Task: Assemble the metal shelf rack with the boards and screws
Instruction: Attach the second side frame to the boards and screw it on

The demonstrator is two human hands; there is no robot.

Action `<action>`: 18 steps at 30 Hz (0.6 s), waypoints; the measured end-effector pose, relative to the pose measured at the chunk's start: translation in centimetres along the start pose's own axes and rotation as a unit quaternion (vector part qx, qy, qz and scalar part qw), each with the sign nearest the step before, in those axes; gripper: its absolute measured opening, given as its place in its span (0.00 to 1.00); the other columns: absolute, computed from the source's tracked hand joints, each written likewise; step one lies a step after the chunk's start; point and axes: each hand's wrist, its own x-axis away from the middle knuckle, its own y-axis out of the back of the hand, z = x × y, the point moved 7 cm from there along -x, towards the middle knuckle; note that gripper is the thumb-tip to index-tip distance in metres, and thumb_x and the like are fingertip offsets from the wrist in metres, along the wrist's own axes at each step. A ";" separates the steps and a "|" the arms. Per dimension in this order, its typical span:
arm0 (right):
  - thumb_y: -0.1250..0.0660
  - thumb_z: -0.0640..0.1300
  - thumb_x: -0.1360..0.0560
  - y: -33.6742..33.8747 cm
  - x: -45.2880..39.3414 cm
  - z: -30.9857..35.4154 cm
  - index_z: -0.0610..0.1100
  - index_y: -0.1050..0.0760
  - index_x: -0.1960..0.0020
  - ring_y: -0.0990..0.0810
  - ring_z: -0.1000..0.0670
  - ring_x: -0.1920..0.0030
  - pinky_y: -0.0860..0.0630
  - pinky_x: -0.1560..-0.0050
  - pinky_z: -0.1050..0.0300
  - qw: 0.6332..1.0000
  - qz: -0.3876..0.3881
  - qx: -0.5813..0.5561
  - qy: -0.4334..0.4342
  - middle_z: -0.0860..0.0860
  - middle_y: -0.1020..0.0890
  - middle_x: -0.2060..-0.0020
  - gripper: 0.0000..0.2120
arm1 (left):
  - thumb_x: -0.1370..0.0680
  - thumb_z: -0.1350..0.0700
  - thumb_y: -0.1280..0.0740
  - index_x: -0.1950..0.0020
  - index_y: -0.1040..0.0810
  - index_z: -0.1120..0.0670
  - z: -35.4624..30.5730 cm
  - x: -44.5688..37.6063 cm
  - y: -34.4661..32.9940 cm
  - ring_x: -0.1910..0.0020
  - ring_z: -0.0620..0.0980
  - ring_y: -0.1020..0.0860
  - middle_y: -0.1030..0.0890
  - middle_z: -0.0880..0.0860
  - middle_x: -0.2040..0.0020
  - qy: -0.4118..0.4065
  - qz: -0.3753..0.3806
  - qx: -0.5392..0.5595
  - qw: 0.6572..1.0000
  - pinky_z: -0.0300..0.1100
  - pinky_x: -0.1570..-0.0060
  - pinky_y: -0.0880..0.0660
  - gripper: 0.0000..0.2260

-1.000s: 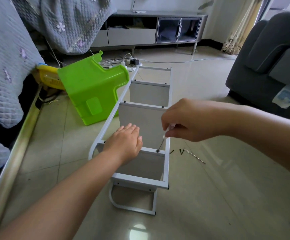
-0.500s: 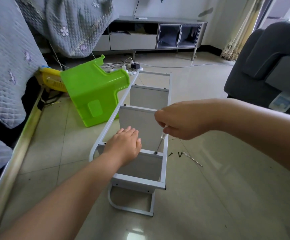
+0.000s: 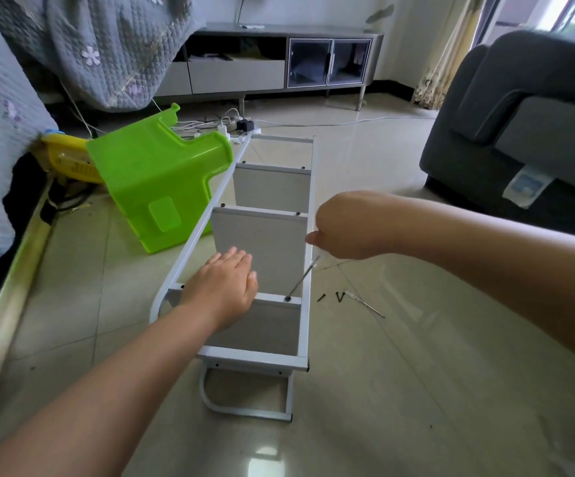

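Note:
A white metal shelf rack [image 3: 308, 325] lies on its side on the tiled floor, with grey boards [image 3: 262, 246] set between its rails. My left hand [image 3: 225, 287] rests flat on the near board's top edge, fingers straight. My right hand [image 3: 346, 223] grips a screwdriver [image 3: 302, 280] by its clear handle. The screwdriver slants down to a dark screw [image 3: 288, 299] at the right end of that board. Two or three loose black screws [image 3: 334, 297] lie on the floor just right of the rack.
A thin metal rod [image 3: 365, 304] lies by the loose screws. A green plastic stool [image 3: 160, 187] on its side touches the rack's left rail. A quilt-covered sofa is at left, a dark armchair [image 3: 520, 125] at right, a TV cabinet and power strip cables behind.
My right hand has shifted slightly along the rack while the screwdriver tip stays on the same screw. My left hand keeps its place on the board. The camera view has tilted a little.

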 end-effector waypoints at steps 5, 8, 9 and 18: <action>0.52 0.48 0.19 -2.6 0.4 -7.4 0.41 0.39 0.69 0.33 0.47 0.59 0.42 0.60 0.59 0.969 -0.129 -0.171 -0.119 0.49 0.34 0.70 0.22 | 0.18 0.53 0.51 0.24 0.53 0.57 -0.3 -0.7 0.5 0.24 0.47 0.53 0.51 0.53 0.23 -0.010 0.002 0.010 1.000 0.41 0.28 0.51 0.24; 0.48 0.45 0.19 -9.7 -0.4 -11.1 0.37 0.34 0.62 0.31 0.46 0.58 0.43 0.63 0.57 0.935 -0.094 -0.268 -0.210 0.43 0.29 0.63 0.16 | 0.18 0.51 0.50 0.24 0.52 0.58 -2.2 -1.9 0.6 0.24 0.47 0.54 0.52 0.53 0.23 -0.049 -0.003 0.054 0.997 0.42 0.28 0.53 0.25; 0.48 0.45 0.19 -12.7 -1.0 -11.5 0.38 0.34 0.62 0.31 0.46 0.60 0.42 0.64 0.56 0.926 -0.064 -0.292 -0.230 0.43 0.29 0.63 0.15 | 0.18 0.51 0.50 0.24 0.52 0.58 -2.9 -2.6 0.5 0.24 0.48 0.55 0.53 0.53 0.23 -0.060 -0.001 0.076 0.995 0.42 0.27 0.53 0.25; 0.46 0.42 0.20 -33.2 -5.0 -8.7 0.46 0.39 0.67 0.33 0.53 0.75 0.37 0.76 0.64 0.861 0.166 -0.402 -0.263 0.51 0.33 0.71 0.16 | 0.19 0.47 0.53 0.24 0.57 0.57 -4.6 -10.0 -0.6 0.25 0.48 0.62 0.59 0.53 0.23 -0.043 0.016 0.062 0.997 0.46 0.28 0.64 0.27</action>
